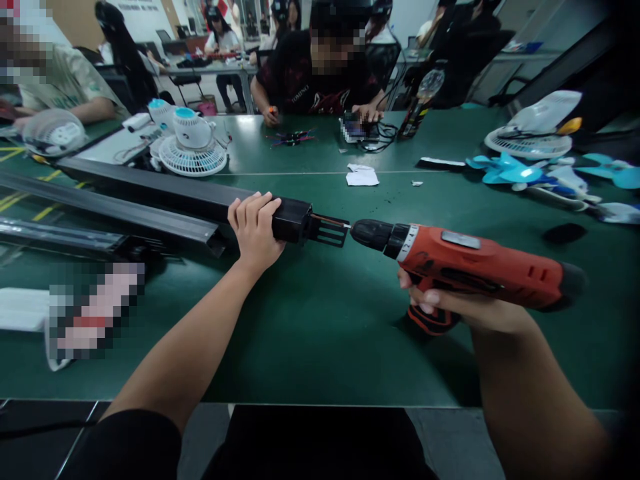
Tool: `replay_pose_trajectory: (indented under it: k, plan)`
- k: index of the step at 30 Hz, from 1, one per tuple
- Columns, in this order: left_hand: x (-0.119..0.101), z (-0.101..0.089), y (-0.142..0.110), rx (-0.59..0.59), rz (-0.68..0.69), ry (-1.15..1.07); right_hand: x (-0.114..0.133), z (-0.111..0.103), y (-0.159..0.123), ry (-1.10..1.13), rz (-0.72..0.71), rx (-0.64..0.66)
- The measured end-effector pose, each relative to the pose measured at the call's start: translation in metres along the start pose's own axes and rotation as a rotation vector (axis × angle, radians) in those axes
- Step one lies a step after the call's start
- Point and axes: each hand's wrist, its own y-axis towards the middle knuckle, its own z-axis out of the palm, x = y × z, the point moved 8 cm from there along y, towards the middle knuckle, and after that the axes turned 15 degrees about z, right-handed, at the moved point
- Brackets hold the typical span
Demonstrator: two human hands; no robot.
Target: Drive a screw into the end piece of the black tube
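My right hand (450, 303) grips the handle of a red and black cordless drill (475, 263), its chuck pointing left. The drill's bit meets, or nearly meets, a slotted black bracket (330, 230) at the end of a long black metal profile (190, 190). Over that profile, close to its right end, my left hand (257, 230) is wrapped with its fingers on top. The profile lies slanting across the green table toward the far left. Whether the bit touches a screw there is too small to tell.
Two more dark profiles (115, 203) lie at the left. Fan parts (193, 150) stand behind them, and blue fan blades (505, 168) lie at the right. A bottle (423, 100) stands near a person (320, 73) seated opposite. Paper scraps (363, 175) lie mid-table.
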Motion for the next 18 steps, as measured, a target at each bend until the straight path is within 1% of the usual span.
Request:
replay_pose_trajectory:
  k: [4, 7, 12, 18]
  plan:
    - [-0.0007, -0.0013, 0.0004, -0.021, 0.013, 0.041, -0.0015, -0.0020, -0.0001, -0.031, 0.005, 0.000]
    - [0.0008, -0.0001, 0.0000, -0.014, 0.009, 0.032, -0.0029, -0.0026, -0.0007, -0.032, 0.001, -0.002]
    - [0.0027, 0.0012, -0.0007, -0.005, 0.000, 0.004, 0.0020, 0.0002, -0.0018, 0.005, -0.053, 0.006]
    - [-0.0021, -0.0024, 0.0005, -0.033, 0.039, 0.059, -0.0001, -0.0003, -0.0001, 0.012, -0.031, -0.001]
